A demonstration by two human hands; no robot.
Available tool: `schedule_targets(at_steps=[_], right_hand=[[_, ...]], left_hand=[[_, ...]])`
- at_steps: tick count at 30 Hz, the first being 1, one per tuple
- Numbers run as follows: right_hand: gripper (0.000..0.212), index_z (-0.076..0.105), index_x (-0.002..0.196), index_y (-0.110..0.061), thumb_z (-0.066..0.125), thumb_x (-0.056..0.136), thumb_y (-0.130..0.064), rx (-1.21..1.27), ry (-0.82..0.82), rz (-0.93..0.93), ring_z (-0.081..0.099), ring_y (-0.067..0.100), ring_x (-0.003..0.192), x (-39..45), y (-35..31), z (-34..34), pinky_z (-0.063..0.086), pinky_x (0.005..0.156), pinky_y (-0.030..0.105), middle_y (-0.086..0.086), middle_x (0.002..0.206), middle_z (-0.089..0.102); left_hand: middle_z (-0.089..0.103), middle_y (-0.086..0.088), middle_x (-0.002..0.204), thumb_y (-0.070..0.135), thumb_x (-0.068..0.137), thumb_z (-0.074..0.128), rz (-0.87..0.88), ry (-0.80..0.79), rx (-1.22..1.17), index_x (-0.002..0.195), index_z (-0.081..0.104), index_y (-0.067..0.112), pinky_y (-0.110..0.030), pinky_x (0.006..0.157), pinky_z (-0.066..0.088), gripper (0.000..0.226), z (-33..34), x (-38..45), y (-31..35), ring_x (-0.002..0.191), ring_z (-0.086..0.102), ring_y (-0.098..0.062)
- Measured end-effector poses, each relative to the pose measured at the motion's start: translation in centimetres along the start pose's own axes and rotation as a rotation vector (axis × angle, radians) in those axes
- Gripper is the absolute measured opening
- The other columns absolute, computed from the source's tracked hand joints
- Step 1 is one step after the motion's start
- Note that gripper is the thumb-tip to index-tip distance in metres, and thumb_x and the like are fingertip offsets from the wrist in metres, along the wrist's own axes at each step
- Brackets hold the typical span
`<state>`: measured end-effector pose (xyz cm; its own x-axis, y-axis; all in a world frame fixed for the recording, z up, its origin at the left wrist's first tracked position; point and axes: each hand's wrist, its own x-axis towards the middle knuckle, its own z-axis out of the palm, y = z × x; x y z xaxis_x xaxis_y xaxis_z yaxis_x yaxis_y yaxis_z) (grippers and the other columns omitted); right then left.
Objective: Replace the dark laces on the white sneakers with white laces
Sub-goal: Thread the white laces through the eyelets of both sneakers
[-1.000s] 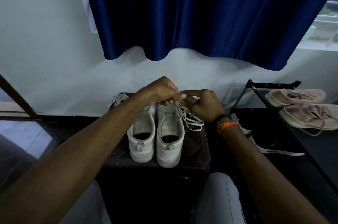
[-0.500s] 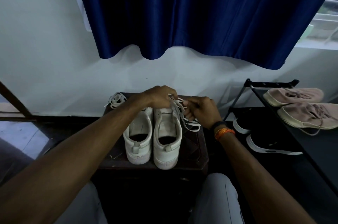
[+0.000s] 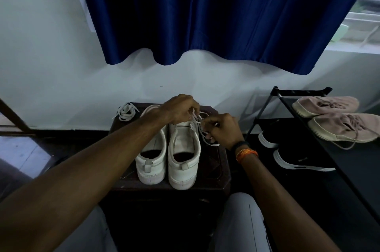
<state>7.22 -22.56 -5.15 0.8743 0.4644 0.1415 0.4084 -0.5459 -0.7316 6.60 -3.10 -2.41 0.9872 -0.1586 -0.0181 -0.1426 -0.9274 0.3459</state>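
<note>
Two white sneakers stand heel-toward-me on a small dark wooden table [image 3: 222, 171]: the left sneaker [image 3: 153, 153] and the right sneaker [image 3: 184, 155]. My left hand [image 3: 182, 110] sits over the front of the right sneaker, fingers curled around strands of a white lace [image 3: 200, 123]. My right hand [image 3: 223, 129] is just right of that shoe, pinching the same white lace, whose loops hang down beside it. A second white lace [image 3: 125, 111] lies coiled at the table's back left corner. No dark lace is visible.
A black shoe rack [image 3: 287, 95] stands at the right with two pink knit shoes [image 3: 329, 105] on top and black sneakers [image 3: 298, 159] below. A blue curtain [image 3: 205, 15] hangs over the white wall behind. My knees are below the table.
Both hands have dropped lower onto the front of the right sneaker. My right hand shifted down and right, drawing the white lace out to the side.
</note>
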Motion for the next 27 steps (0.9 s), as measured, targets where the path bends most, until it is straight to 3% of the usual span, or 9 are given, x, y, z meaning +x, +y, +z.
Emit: schedule_targets(at_steps=[3,6,9,13,17,20,23,27], right_hand=[[0.018,0.081,0.092,-0.018,0.068,0.089,-0.006,0.003,-0.011,0.041,0.071,0.018,0.058,-0.1,0.4,0.3,0.063,0.064,0.038,-0.005,0.073,0.074],[0.019,0.081,0.091,-0.021,0.069,0.086,-0.007,-0.037,0.007,0.027,0.072,0.017,0.070,0.1,0.6,0.6,0.062,0.072,0.040,-0.008,0.071,0.072],[0.018,0.079,0.087,-0.023,0.068,0.083,-0.008,-0.099,0.002,0.007,0.071,0.018,0.072,0.4,0.4,0.7,0.061,0.074,0.038,-0.008,0.070,0.071],[0.018,0.078,0.084,-0.028,0.067,0.080,-0.015,-0.212,-0.006,-0.036,0.071,0.020,0.081,0.7,0.2,0.9,0.057,0.077,0.033,-0.005,0.082,0.076],[0.019,0.078,0.086,-0.027,0.065,0.079,-0.015,-0.265,-0.014,-0.051,0.070,0.025,0.085,0.9,-0.1,0.9,0.055,0.076,0.034,-0.004,0.088,0.076],[0.023,0.078,0.087,-0.026,0.064,0.077,-0.011,-0.290,-0.011,-0.085,0.068,0.029,0.088,1.1,-0.6,0.7,0.055,0.077,0.036,-0.002,0.091,0.076],[0.021,0.077,0.088,-0.028,0.063,0.077,-0.017,-0.355,-0.041,-0.084,0.067,0.029,0.092,1.4,-1.1,0.8,0.051,0.076,0.030,-0.003,0.095,0.075],[0.022,0.078,0.093,-0.029,0.062,0.080,-0.022,-0.433,-0.078,-0.116,0.065,0.028,0.094,1.6,-1.7,1.1,0.041,0.072,0.025,0.000,0.100,0.075]], left_hand=[[0.052,0.003,0.102,0.011,0.084,0.078,-0.030,0.099,-0.024,0.094,0.072,0.017,-0.030,0.074,0.048,0.013,0.7,-0.1,-0.2,0.091,0.059,-0.018],[0.051,0.000,0.100,0.006,0.078,0.079,-0.095,0.175,-0.117,0.083,0.064,0.013,-0.034,0.074,0.052,0.018,1.0,-0.5,-0.1,0.088,0.060,-0.021],[0.053,0.006,0.094,0.006,0.073,0.073,-0.153,0.117,-0.164,0.073,0.070,0.020,-0.028,0.081,0.046,0.014,0.4,-1.0,-0.2,0.096,0.059,-0.020],[0.057,0.012,0.093,0.016,0.075,0.074,-0.176,0.016,-0.110,0.082,0.078,0.021,-0.036,0.098,0.036,0.009,-0.3,-1.8,-0.4,0.104,0.046,-0.017],[0.067,0.020,0.081,0.019,0.070,0.078,-0.190,-0.038,-0.192,0.079,0.079,0.023,-0.035,0.093,0.042,0.010,-0.2,-2.0,-0.6,0.093,0.058,-0.008],[0.069,0.026,0.066,0.014,0.069,0.081,-0.211,-0.035,-0.278,0.068,0.077,0.027,-0.027,0.083,0.047,0.014,0.4,-2.0,-1.0,0.075,0.063,0.005],[0.072,0.019,0.068,0.008,0.070,0.081,-0.214,-0.018,-0.338,0.067,0.078,0.026,-0.024,0.073,0.051,0.019,0.7,-2.1,-1.2,0.071,0.066,0.003],[0.074,0.015,0.074,0.013,0.069,0.084,-0.220,0.005,-0.321,0.075,0.080,0.021,-0.032,0.079,0.058,0.011,0.9,-2.2,-1.2,0.079,0.069,-0.007]])
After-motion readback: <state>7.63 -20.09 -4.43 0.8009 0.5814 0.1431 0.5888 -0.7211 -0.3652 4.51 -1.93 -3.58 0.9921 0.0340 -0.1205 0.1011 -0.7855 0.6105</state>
